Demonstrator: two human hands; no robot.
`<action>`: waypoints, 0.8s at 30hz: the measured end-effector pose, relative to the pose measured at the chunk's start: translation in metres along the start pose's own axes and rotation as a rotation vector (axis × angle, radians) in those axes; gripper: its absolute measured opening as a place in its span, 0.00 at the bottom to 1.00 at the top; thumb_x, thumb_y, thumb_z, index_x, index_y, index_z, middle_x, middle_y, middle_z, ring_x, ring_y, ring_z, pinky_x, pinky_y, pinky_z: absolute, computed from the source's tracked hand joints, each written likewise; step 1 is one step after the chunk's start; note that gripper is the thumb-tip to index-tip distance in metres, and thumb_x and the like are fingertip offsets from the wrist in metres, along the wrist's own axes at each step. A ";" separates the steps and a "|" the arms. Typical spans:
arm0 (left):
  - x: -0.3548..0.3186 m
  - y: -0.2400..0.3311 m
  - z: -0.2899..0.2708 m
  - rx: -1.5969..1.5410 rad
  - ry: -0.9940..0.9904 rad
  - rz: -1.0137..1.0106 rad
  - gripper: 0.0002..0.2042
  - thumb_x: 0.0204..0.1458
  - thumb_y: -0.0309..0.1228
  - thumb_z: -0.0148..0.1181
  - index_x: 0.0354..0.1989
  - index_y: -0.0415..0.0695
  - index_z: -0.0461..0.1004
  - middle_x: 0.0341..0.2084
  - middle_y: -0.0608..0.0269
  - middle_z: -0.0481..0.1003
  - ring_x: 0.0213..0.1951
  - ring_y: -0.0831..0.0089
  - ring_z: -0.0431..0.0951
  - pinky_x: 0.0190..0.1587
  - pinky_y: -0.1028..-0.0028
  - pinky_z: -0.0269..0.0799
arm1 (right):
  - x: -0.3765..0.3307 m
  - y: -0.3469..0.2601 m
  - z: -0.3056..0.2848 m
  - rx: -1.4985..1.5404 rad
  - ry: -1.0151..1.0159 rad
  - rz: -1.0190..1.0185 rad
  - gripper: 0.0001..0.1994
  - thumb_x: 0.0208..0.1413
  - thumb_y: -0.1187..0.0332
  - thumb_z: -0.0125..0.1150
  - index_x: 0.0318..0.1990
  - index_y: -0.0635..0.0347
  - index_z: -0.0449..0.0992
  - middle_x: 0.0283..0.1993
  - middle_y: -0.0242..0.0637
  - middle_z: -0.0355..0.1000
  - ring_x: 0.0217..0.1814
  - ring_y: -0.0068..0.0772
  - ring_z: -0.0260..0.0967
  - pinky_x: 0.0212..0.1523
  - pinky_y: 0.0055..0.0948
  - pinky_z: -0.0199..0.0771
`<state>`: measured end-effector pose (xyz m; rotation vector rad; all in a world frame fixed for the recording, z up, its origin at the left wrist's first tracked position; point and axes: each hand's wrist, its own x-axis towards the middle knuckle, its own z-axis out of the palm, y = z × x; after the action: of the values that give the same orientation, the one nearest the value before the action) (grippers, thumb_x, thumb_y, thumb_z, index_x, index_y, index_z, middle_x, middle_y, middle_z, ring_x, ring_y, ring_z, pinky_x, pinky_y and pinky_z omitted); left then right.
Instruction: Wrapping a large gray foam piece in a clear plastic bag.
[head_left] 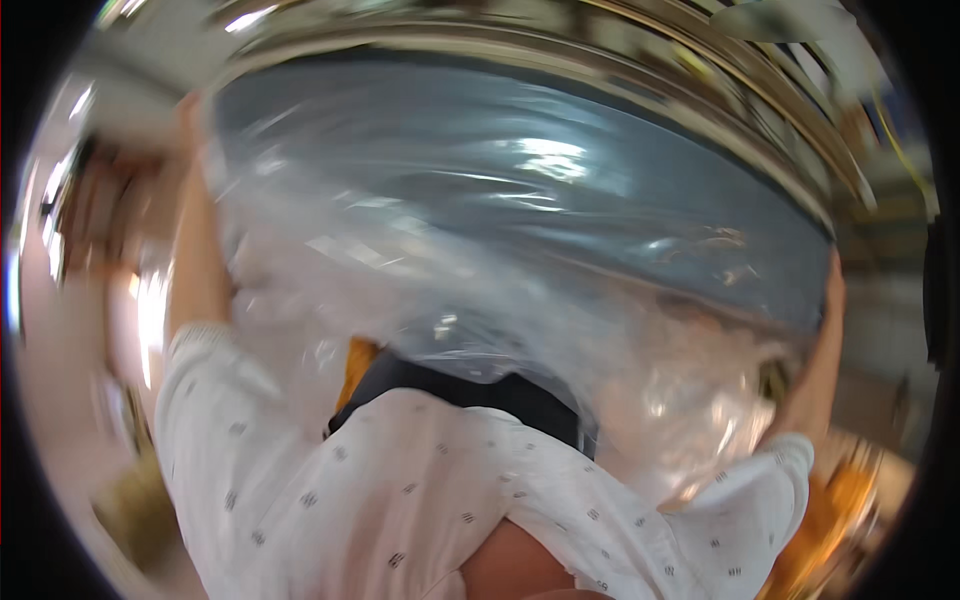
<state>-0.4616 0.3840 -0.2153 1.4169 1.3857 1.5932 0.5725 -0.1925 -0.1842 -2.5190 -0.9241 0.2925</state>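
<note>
A wide grey panel-like piece (420, 140) spans the view in front of me, with glossy clear plastic film (480, 270) over it. The film hangs loose and creased from its near side down toward my waist. At the panel's left end is my left hand (191, 125), closed around the edge, its fingers mostly hidden. My right hand (835, 280) grips the right end in the same way, and its fingers too are largely out of sight. Both arms are stretched wide apart. Motion blur softens the whole picture.
Beyond the panel's far edge run long pale and brown strips or rails (740, 110). Brown shelf-like shapes (110, 200) stand at the left. An orange object (840, 520) lies at the lower right, and a blurred olive-coloured object (135, 505) is at the lower left.
</note>
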 end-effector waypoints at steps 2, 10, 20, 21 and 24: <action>-0.048 0.008 0.090 0.527 0.164 0.264 0.18 0.49 0.45 0.52 0.38 0.42 0.74 0.33 0.55 0.74 0.40 0.63 0.73 0.45 0.68 0.66 | -0.053 -0.130 0.016 -0.917 0.323 0.388 0.24 0.59 0.49 0.37 0.49 0.57 0.70 0.46 0.46 0.68 0.54 0.45 0.62 0.54 0.34 0.59; -0.043 0.009 0.084 0.158 0.176 0.306 0.11 0.46 0.34 0.60 0.32 0.39 0.73 0.22 0.66 0.74 0.24 0.80 0.71 0.28 0.80 0.67 | -0.127 -0.421 0.142 0.721 -0.458 -0.532 0.17 0.59 0.58 0.45 0.48 0.60 0.68 0.46 0.37 0.67 0.47 0.29 0.66 0.48 0.29 0.66; -0.073 0.051 0.141 0.155 0.316 0.230 0.09 0.40 0.33 0.61 0.25 0.42 0.72 0.19 0.64 0.73 0.23 0.74 0.73 0.30 0.75 0.68 | -0.283 -0.622 0.270 1.018 -1.624 -0.226 0.23 0.53 0.53 0.53 0.50 0.61 0.66 0.39 0.34 0.70 0.45 0.31 0.67 0.47 0.29 0.66; -0.076 0.049 0.137 0.160 0.323 0.228 0.08 0.40 0.33 0.61 0.25 0.43 0.72 0.18 0.64 0.73 0.23 0.73 0.73 0.30 0.74 0.68 | -0.293 -0.614 0.263 0.749 -1.688 -0.480 0.20 0.53 0.55 0.52 0.46 0.60 0.68 0.35 0.32 0.70 0.41 0.28 0.67 0.42 0.26 0.66; -0.080 0.053 0.142 0.157 0.374 0.235 0.08 0.41 0.34 0.60 0.26 0.44 0.72 0.20 0.63 0.73 0.25 0.70 0.74 0.31 0.72 0.68 | -0.315 -0.550 0.208 0.385 -1.959 -0.790 0.12 0.50 0.62 0.58 0.36 0.61 0.72 0.30 0.30 0.68 0.30 0.22 0.64 0.31 0.21 0.65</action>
<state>-0.2962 0.3400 -0.2073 1.4679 1.6331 2.0196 -0.0444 0.0435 -0.0942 -0.6439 -1.9085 2.3727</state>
